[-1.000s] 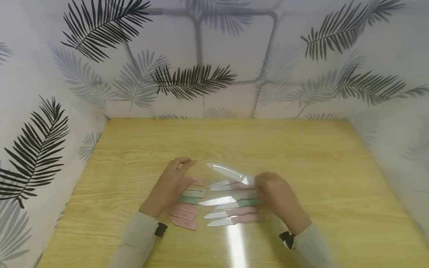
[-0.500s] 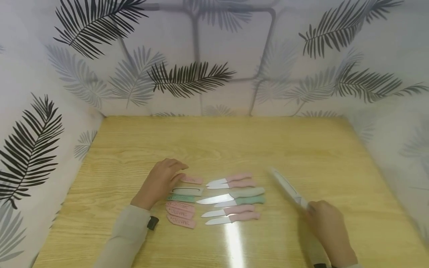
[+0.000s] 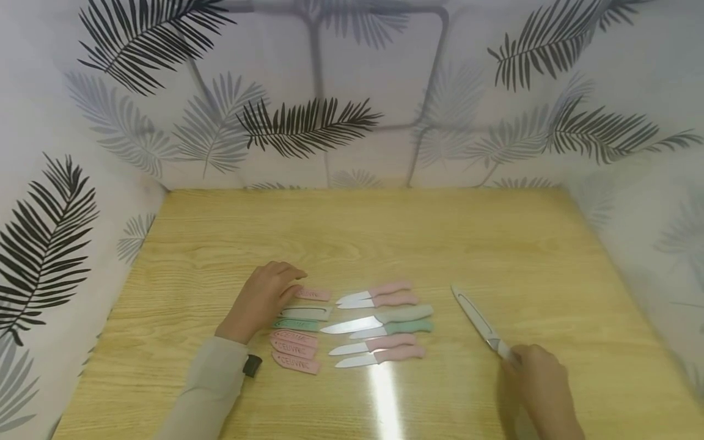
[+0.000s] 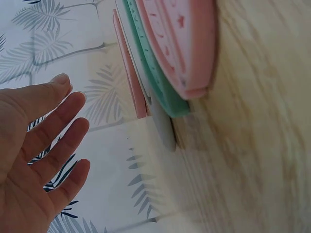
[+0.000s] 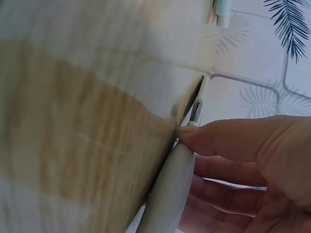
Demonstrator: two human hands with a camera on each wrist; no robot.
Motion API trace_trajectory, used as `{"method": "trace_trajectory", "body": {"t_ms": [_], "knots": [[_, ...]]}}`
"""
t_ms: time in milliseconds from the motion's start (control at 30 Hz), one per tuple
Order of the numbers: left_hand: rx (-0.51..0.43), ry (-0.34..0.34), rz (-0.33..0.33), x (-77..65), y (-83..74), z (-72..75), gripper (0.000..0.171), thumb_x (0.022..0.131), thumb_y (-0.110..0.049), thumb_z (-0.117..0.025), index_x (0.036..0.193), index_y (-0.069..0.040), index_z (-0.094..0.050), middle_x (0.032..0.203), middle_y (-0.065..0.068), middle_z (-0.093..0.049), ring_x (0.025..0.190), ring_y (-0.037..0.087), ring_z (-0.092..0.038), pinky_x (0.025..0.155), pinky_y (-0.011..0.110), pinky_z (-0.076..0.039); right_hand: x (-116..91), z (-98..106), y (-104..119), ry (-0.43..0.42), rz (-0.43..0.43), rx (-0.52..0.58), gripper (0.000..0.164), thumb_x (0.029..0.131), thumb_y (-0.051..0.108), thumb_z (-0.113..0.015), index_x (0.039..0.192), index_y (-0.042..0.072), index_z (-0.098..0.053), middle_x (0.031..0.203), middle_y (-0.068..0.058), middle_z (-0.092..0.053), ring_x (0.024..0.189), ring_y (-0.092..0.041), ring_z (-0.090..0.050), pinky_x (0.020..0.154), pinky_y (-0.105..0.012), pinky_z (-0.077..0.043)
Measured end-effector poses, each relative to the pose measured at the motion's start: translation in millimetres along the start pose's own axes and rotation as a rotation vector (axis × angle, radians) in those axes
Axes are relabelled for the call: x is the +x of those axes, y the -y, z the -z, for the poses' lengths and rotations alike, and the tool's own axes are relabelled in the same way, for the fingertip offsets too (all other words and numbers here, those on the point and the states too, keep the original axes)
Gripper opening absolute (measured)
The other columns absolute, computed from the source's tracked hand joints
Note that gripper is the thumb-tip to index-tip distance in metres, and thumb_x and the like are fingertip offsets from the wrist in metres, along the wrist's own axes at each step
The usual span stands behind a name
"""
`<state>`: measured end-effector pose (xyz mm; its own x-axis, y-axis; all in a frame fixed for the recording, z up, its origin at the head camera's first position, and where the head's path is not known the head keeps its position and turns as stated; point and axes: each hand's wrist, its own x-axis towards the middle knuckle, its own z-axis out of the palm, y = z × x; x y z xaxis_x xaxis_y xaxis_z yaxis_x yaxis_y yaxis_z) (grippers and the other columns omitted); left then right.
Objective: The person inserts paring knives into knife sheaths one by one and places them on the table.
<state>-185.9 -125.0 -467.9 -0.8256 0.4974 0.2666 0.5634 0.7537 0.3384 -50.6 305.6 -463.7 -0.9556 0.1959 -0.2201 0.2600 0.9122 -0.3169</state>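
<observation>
A white-handled knife (image 3: 476, 310) slants at the right of the table, its blade in a pale slotted sheath. My right hand (image 3: 541, 382) grips its handle (image 5: 170, 189), thumb on the near side. Over the left ends of the loose sheaths hovers my left hand (image 3: 261, 299), fingers loosely bent and holding nothing. These sheaths lie in a column: a pink one (image 3: 313, 294), a whitish slotted one (image 3: 308, 313), a green one (image 3: 297, 325) and several pink ones (image 3: 296, 362). Facing them are bare knives, including a large pale-handled one (image 3: 407, 314) and a green-handled one (image 3: 409, 328).
Two pink-handled knives (image 3: 393, 293) lie at the far end of the row and more pink-handled ones (image 3: 398, 353) at the near end. Leaf-patterned cloth (image 3: 368, 146) rises behind and beside the wooden table (image 3: 357, 232).
My right hand has carried the sheathed knife from above the knife row to the right and toward me. The left hand has shifted slightly left, then stayed nearly still.
</observation>
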Motion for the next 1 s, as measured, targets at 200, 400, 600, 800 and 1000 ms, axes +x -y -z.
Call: {"method": "trace_trajectory", "body": {"t_ms": [200, 400, 600, 800, 1000], "knots": [[0.004, 0.012, -0.002, 0.1, 0.7, -1.2, 0.024, 0.090, -0.016, -0.068, 0.113, -0.008, -0.068, 0.112, 0.006, -0.067, 0.106, 0.026, -0.060, 0.094, 0.046, -0.047, 0.1, -2.8, -1.1, -0.010, -0.015, -0.011, 0.019, 0.084, 0.004, -0.069, 0.095, -0.011, -0.065, 0.072, -0.009, -0.060, 0.062, -0.020, -0.055, 0.054, -0.037, -0.049], [-0.003, 0.026, 0.000, 0.9, -0.7, -0.8, 0.025, 0.090, -0.017, -0.067, 0.113, -0.008, -0.068, 0.113, 0.005, -0.067, 0.106, 0.026, -0.060, 0.095, 0.046, -0.047, 0.0, -1.3, -2.1, -0.007, -0.012, -0.006, 0.023, 0.085, 0.007, -0.069, 0.096, -0.012, -0.063, 0.072, -0.010, -0.060, 0.061, -0.020, -0.053, 0.053, -0.036, -0.047], [-0.011, 0.039, -0.002, 2.2, -1.7, -0.8, 0.024, 0.090, -0.016, -0.068, 0.112, -0.008, -0.068, 0.113, 0.006, -0.067, 0.105, 0.026, -0.061, 0.095, 0.047, -0.047, 1.9, -1.3, -3.2, -0.002, -0.004, -0.022, 0.030, 0.084, 0.009, -0.071, 0.101, -0.013, -0.062, 0.082, -0.020, -0.065, 0.069, -0.027, -0.062, 0.060, -0.042, -0.053], [0.010, 0.024, -0.026, 2.1, -1.9, -2.1, 0.021, 0.088, -0.013, -0.069, 0.108, -0.006, -0.070, 0.110, 0.008, -0.068, 0.102, 0.026, -0.062, 0.093, 0.046, -0.048, 3.5, 0.6, -1.8, 0.027, -0.020, -0.025, 0.034, 0.085, 0.011, -0.070, 0.104, -0.014, -0.061, 0.087, -0.023, -0.065, 0.069, -0.024, -0.060, 0.059, -0.040, -0.052], [0.030, 0.028, -0.028, 0.9, -1.2, -4.8, 0.017, 0.088, -0.012, -0.069, 0.105, -0.007, -0.072, 0.109, 0.008, -0.068, 0.102, 0.027, -0.062, 0.089, 0.046, -0.050, 4.0, 0.8, -3.1, 0.020, -0.011, -0.004, 0.032, 0.091, 0.015, -0.062, 0.105, -0.014, -0.061, 0.090, -0.026, -0.065, 0.070, -0.026, -0.060, 0.060, -0.042, -0.052]]}}
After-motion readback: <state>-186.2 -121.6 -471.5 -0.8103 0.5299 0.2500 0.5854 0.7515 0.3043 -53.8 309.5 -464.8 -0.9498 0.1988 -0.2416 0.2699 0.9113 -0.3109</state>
